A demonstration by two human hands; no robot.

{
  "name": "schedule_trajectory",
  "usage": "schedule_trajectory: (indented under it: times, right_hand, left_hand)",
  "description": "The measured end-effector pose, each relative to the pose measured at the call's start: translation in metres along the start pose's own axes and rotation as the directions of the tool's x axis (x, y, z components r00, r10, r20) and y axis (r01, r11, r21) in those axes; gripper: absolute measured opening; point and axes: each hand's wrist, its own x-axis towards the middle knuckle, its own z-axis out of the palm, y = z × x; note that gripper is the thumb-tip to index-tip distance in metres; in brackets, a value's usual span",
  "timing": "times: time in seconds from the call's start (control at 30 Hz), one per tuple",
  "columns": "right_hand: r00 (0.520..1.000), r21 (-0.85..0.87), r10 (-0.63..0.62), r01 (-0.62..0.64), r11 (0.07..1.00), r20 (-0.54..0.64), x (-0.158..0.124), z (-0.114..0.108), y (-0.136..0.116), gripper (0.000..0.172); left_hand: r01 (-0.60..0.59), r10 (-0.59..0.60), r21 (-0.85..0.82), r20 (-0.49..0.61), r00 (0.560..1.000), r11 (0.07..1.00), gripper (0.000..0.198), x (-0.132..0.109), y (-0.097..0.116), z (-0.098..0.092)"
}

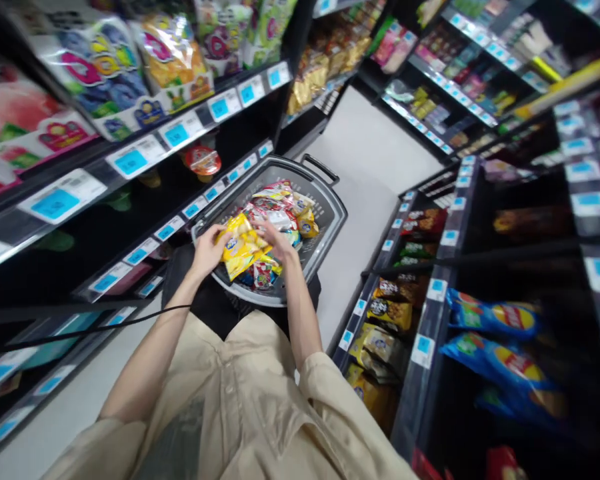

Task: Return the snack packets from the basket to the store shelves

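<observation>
In the head view, a grey shopping basket [325, 250] rests across my lap, filled with several colourful snack bags [275, 217]. A yellow snack bag [241, 245] lies tilted over the pile between my two hands. My left hand [209, 251] pinches its left edge, thumb and fingers closed. At its right side my right hand [279, 240] grips the bag, though the fingers are slightly blurred. Beneath it, a small red and white packet [263, 275] shows near the basket's front wall. The basket's black handle [321, 170] is folded at the far end.
Shelves with large fruit-printed bags [103, 70] and price tags [130, 160] stand close on my left. To the right, a shelf holds blue chip bags [495, 320] and yellow snack packs [390, 310]. Light floor [365, 147] runs between them. A dark cable [150, 317] crosses near my left forearm.
</observation>
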Motion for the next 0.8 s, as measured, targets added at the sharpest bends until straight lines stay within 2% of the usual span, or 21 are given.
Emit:
schedule_trajectory:
  times: [0.17,0.23,0.33,0.43,0.5,0.57,0.6,0.67,0.73,0.8]
  right_hand:
    - [0.968,-0.231,0.189,-0.148,0.962,0.165,-0.024,0.013,0.009,0.063]
    - [0.983,-0.288,0.139,-0.100,0.952,0.119,-0.034,0.021,0.014,0.060]
    - [0.998,-0.429,0.059,-0.065,0.901,-0.029,-0.052,0.032,0.016,0.056]
    - [0.999,-0.589,-0.046,0.022,0.808,-0.026,-0.070,0.043,0.014,0.057]
    - [0.988,-0.686,-0.145,0.072,0.724,-0.048,-0.079,0.049,0.015,0.062]
    - [0.972,-0.737,-0.205,0.055,0.674,-0.115,-0.088,0.051,0.020,0.071]
    - [0.965,-0.731,-0.220,0.046,0.681,-0.145,-0.095,0.050,0.023,0.073]
    - [0.947,-0.633,-0.263,0.089,0.769,-0.187,-0.115,0.046,0.031,0.071]
    - [0.906,-0.430,-0.334,0.201,0.880,-0.260,-0.144,0.038,0.041,0.066]
    - [0.843,-0.218,-0.359,0.293,0.931,-0.401,-0.180,0.024,0.052,0.061]
  left_hand:
    - [-0.133,0.119,0.226,0.074,0.990,0.965,0.027,-0.011,0.012,-0.006]
    - [-0.192,0.161,0.277,0.129,0.978,0.941,0.021,-0.009,0.012,-0.006]
    - [-0.288,0.243,0.322,0.173,0.955,0.902,0.020,-0.003,0.009,-0.003]
    - [-0.371,0.317,0.330,0.207,0.926,0.868,0.026,0.001,0.006,-0.001]
    - [-0.353,0.292,0.319,0.224,0.930,0.880,0.029,0.002,0.007,-0.001]
    - [-0.299,0.237,0.264,0.241,0.941,0.917,0.030,0.000,0.012,-0.002]
    - [-0.265,0.205,0.227,0.259,0.944,0.937,0.032,-0.001,0.017,-0.002]
    - [-0.185,0.121,0.187,0.310,0.943,0.965,0.038,-0.003,0.028,-0.003]
    - [-0.116,0.024,0.231,0.369,0.929,0.966,0.042,-0.006,0.040,-0.002]
    - [-0.108,-0.039,0.324,0.418,0.907,0.940,0.045,-0.007,0.049,-0.001]
